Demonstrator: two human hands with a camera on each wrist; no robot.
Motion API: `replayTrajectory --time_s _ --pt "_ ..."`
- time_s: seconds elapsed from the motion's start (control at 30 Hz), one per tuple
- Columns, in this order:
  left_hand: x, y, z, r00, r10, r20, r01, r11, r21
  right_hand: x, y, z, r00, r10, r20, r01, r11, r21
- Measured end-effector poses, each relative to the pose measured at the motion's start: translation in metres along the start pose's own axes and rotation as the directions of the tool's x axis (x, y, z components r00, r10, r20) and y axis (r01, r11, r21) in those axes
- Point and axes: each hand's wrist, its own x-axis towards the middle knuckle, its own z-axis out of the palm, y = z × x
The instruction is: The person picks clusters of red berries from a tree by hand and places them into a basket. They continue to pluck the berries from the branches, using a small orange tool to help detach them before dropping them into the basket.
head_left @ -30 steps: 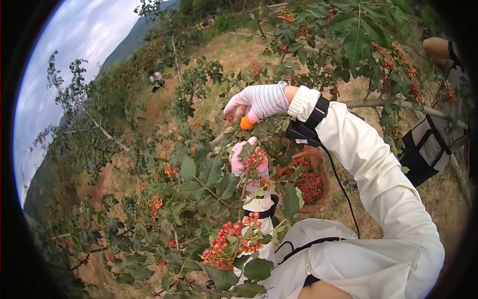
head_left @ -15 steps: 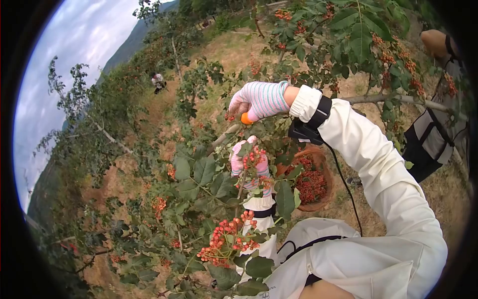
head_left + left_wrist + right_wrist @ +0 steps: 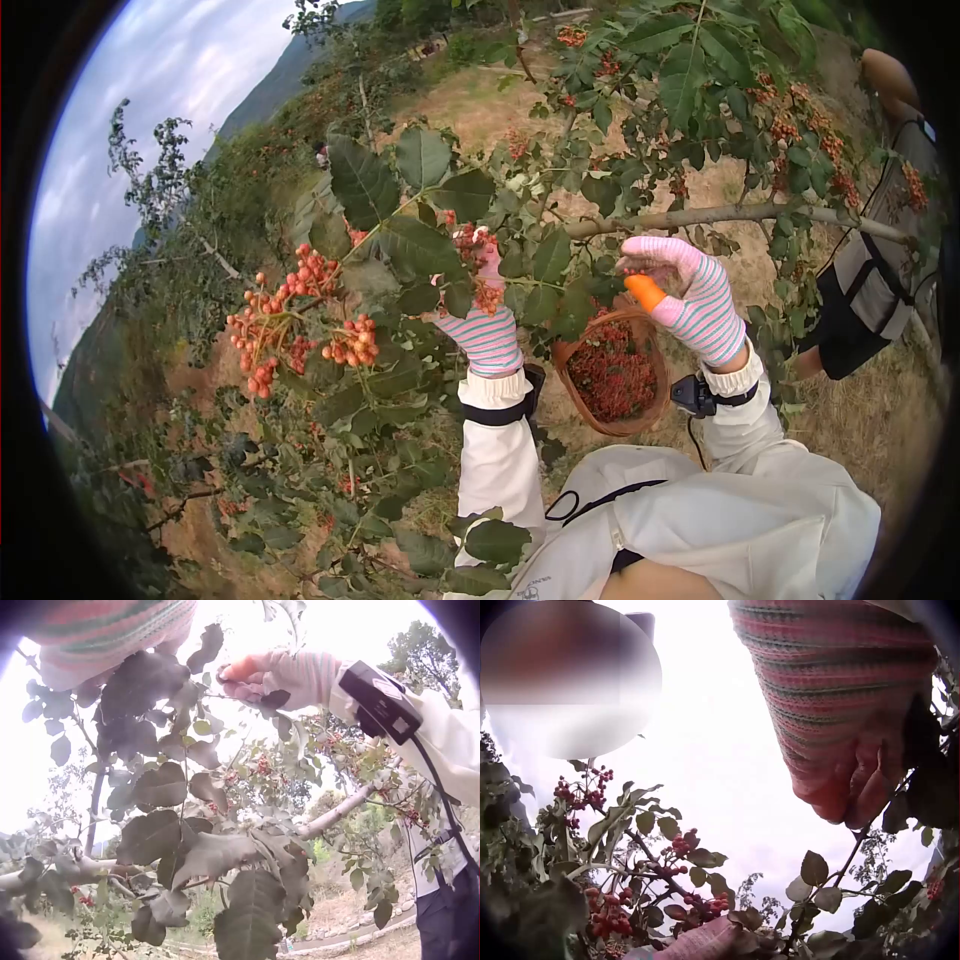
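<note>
My left hand [image 3: 483,335], in a striped knit glove, grips a leafy twig of a Sichuan pepper bush. Leaves and red berries partly cover its fingers. A large Sichuan pepper cluster [image 3: 290,320] hangs to its left in the head view. My right hand [image 3: 695,295], gloved alike with an orange thumb tip [image 3: 645,291], is to the right, beside the basket's upper edge. Its thumb and fingers are curled together, with a few red berries [image 3: 630,270] at the fingertips. In the right wrist view the right hand's fingertips [image 3: 855,799] are bunched, close to a thin stem.
A wicker basket [image 3: 655,400] filled with red berries sits below, between the forearms. A thick branch [image 3: 740,213] crosses behind the right hand. More berry clusters [image 3: 820,140] hang at upper right. Another person [image 3: 895,190] with a black-and-white bag [image 3: 865,290] stands at the right.
My right hand has moved from above the left hand down and right, toward the basket. My left hand sits slightly higher, and the large cluster has swung up and left.
</note>
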Motion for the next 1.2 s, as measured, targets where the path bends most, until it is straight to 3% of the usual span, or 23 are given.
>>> replayTrajectory --time_s 0.03,0.07,0.1,0.13,0.17,0.2,0.23,0.3,0.33,0.37,0.4,0.43,0.5,0.63,0.67,0.7,0.8,0.9,0.97,1.0,1.1,1.13,1.2 --pt "0.019 0.003 0.013 0.980 -0.116 -0.161 0.183 0.845 0.503 -0.023 0.012 -0.002 0.992 0.129 0.013 -0.129 0.989 0.073" --pt "0.035 0.008 0.022 0.924 -0.123 -0.363 0.379 0.430 0.820 -0.040 0.032 0.000 0.969 0.237 0.076 -0.238 0.971 0.012" --pt "0.047 0.012 0.028 0.845 -0.013 -0.534 0.530 -0.105 0.841 -0.055 0.060 0.005 0.930 0.343 0.132 -0.338 0.939 -0.057" --pt "0.055 0.014 0.031 0.765 0.179 -0.618 0.589 -0.582 0.560 -0.069 0.092 0.011 0.902 0.390 0.188 -0.373 0.920 -0.119" --pt "0.060 0.012 0.032 0.763 0.193 -0.617 0.595 -0.582 0.554 -0.084 0.127 0.019 0.867 0.439 0.236 -0.404 0.896 -0.183" --pt "0.063 0.007 0.034 0.860 0.348 -0.373 0.490 -0.359 0.794 -0.102 0.171 0.023 0.863 0.427 0.271 -0.304 0.866 -0.396" --pt "0.065 0.004 0.037 0.830 0.541 -0.134 0.257 -0.158 0.953 -0.116 0.198 0.025 0.855 0.419 0.305 -0.179 0.791 -0.586" --pt "0.069 0.010 0.043 0.791 0.603 -0.105 0.261 -0.176 0.949 -0.127 0.196 0.030 0.744 0.611 0.270 -0.185 0.577 -0.795" --pt "0.071 0.015 0.040 0.840 0.542 0.027 0.212 -0.373 0.903 -0.135 0.210 0.028 0.698 0.664 0.268 -0.268 0.590 -0.762" --pt "0.072 0.020 0.038 0.880 0.454 0.141 0.154 -0.553 0.819 -0.144 0.220 0.027 0.721 0.645 0.254 -0.291 0.615 -0.733" --pt "0.079 0.025 0.047 0.947 0.310 0.083 0.184 -0.738 0.649 -0.149 0.219 0.026 0.713 0.634 0.300 -0.249 0.629 -0.737" --pt "0.082 0.024 0.043 0.942 0.326 0.084 0.198 -0.737 0.646 -0.152 0.220 0.023 0.701 0.625 0.344 -0.209 0.641 -0.739" --pt "0.087 0.021 0.032 0.974 0.207 0.094 0.144 -0.882 0.449 -0.158 0.221 0.018 0.665 0.611 0.430 -0.147 0.671 -0.726" --pt "0.106 0.021 0.032 0.975 0.223 -0.003 0.203 -0.885 0.420 -0.164 0.221 0.015 0.616 0.585 0.528 -0.119 0.731 -0.672" --pt "0.115 0.019 0.035 0.957 0.189 -0.219 0.258 -0.900 0.352 -0.166 0.224 0.015 0.624 0.565 0.540 -0.114 0.749 -0.653" --pt "0.123 0.017 0.037 0.890 0.162 -0.427 0.299 -0.913 0.276 -0.169 0.227 0.014 0.630 0.545 0.553 -0.106 0.766 -0.634" --pt "0.131 0.009 0.021 0.890 0.200 -0.411 0.325 -0.909 0.262 -0.163 0.217 0.012 0.624 0.576 0.528 -0.190 0.768 -0.612" --pt "0.136 0.006 0.007 0.909 0.196 -0.369 0.307 -0.911 0.274 -0.165 0.224 0.006 0.612 0.572 0.545 -0.148 0.761 -0.632" --pt "0.148 0.007 0.005 0.715 0.256 -0.651 0.488 -0.850 0.201 -0.169 0.229 0.002 0.622 0.550 0.557 -0.107 0.765 -0.635" --pt "0.140 0.010 0.007 0.790 0.231 -0.568 0.445 -0.854 0.271 -0.171 0.232 0.001 0.608 0.570 0.553 -0.121 0.755 -0.644" --pt "0.133 0.015 0.004 0.803 0.289 -0.521 0.481 -0.830 0.281 -0.174 0.234 -0.003 0.589 0.599 0.543 -0.154 0.743 -0.652" --pt "0.130 0.015 0.000 0.870 0.255 -0.421 0.386 -0.884 0.264 -0.175 0.233 -0.004 0.584 0.609 0.537 -0.175 0.740 -0.650" --pt "0.129 0.013 0.003 0.875 0.260 -0.409 0.381 -0.891 0.248 -0.176 0.231 -0.005 0.584 0.604 0.542 -0.172 0.745 -0.645"
